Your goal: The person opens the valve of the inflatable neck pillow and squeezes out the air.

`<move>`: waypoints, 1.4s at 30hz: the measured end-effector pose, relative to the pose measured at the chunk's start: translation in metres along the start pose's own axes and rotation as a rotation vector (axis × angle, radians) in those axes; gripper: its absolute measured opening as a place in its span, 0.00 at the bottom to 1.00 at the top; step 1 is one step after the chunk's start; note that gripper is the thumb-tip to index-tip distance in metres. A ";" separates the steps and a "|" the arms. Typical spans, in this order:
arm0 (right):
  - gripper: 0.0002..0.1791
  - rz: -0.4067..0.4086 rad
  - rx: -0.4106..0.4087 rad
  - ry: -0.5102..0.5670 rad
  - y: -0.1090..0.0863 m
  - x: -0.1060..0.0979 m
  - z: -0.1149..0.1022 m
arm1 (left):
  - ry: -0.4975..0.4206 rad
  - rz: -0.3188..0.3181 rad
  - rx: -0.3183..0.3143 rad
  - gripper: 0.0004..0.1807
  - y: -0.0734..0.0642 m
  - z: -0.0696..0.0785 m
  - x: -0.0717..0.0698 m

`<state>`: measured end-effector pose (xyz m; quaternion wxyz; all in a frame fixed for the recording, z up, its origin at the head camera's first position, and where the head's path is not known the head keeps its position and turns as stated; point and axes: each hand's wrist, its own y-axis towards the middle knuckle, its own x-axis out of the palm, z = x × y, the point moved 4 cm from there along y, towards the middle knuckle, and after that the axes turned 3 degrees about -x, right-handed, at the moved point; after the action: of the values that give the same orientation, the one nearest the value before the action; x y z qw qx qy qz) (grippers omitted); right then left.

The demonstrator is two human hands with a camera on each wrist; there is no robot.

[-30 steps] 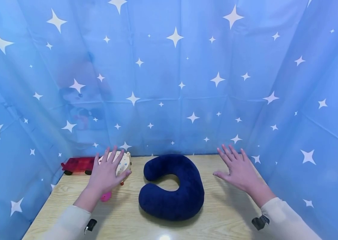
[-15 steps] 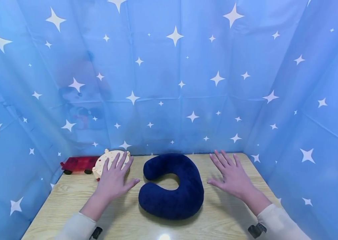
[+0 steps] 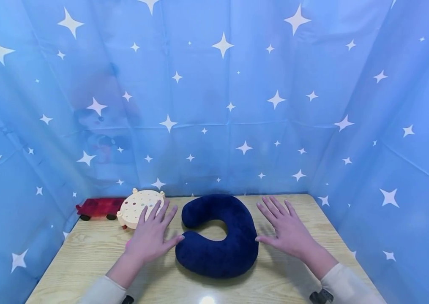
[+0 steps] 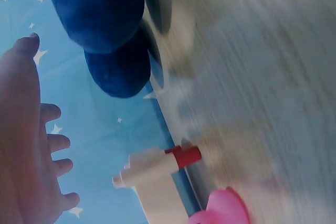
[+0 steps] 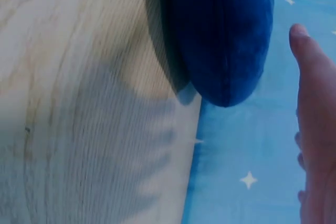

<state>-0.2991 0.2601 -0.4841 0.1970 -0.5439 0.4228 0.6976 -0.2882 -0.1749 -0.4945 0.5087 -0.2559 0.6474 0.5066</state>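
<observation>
A navy-blue, U-shaped neck pillow (image 3: 233, 249) lies on the table in the head view, its gap facing left. My left hand (image 3: 151, 236) is on its left with fingers spread and straight; the thumb tip overlaps the pillow's lower end in this view. On the other side my right hand (image 3: 288, 230) has its fingers extended, thumb tip right at the pillow's outer edge. Both wrist views show the pillow (image 4: 100, 14) beside each hand, with nothing held in the left hand (image 4: 23, 129) or the right hand (image 5: 317, 114).
Left of the pillow sits a round cream toy with coloured dots and knobs (image 3: 138, 207). Behind it stands a red toy wagon (image 3: 100, 207) with black wheels. A pink object (image 4: 226, 208) lies near the left hand. Star-patterned blue curtains (image 3: 206, 105) surround the wooden table (image 3: 73, 261).
Both hands have moved inward toward the pillow, the left one rightward and the right one leftward. More of the dotted toy shows now. The pillow has stayed in place.
</observation>
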 end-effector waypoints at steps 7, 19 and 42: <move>0.58 0.009 -0.074 0.001 0.000 0.002 -0.015 | -0.057 -0.032 0.060 0.52 -0.002 0.019 0.007; 0.59 0.003 -0.189 0.081 0.007 0.012 -0.035 | -0.219 -0.102 0.216 0.51 -0.007 0.055 0.018; 0.60 -0.061 -0.360 0.280 0.009 0.029 -0.055 | -0.278 -0.144 0.352 0.51 -0.005 0.091 0.030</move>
<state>-0.2832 0.2051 -0.5106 0.0572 -0.6743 0.2979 0.6733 -0.2585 -0.0875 -0.5211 0.6644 -0.1364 0.6297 0.3787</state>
